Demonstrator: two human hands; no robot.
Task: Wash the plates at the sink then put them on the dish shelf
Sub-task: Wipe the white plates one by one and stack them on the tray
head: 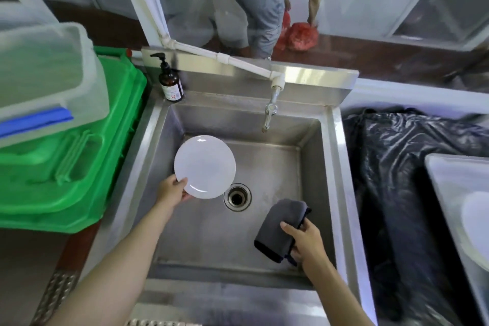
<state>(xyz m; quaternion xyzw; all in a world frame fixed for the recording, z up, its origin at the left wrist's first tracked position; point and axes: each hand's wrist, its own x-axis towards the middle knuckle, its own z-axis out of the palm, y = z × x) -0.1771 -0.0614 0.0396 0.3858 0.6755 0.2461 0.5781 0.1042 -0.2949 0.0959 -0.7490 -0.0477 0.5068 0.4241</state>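
Over the steel sink [330, 167], the left hand [170, 190] pinches the near rim of a white plate [205, 167], thumb on top and fingers beneath, holding it above the basin's left half, just left of the drain [237, 197]. The right hand [304, 242] grips a folded dark cloth [280, 227] above the basin's right front part, fingers curled round its edge. A tap [270, 111] hangs from the back wall, well behind both hands, with open basin floor between it and the plate. A brown pump bottle [171, 82] stands on the sink's back left corner. Left of the sink, a green crate [87, 167] sits close against the rim, with a clear plastic tub [47, 74] resting on it. Right of the sink, black plastic sheeting [402, 167] lies against the rim, and a pale tray [449, 193] sits at the far right. Behind the sink's splashback another person [254, 2] bends over red bags [301, 36] on the floor.
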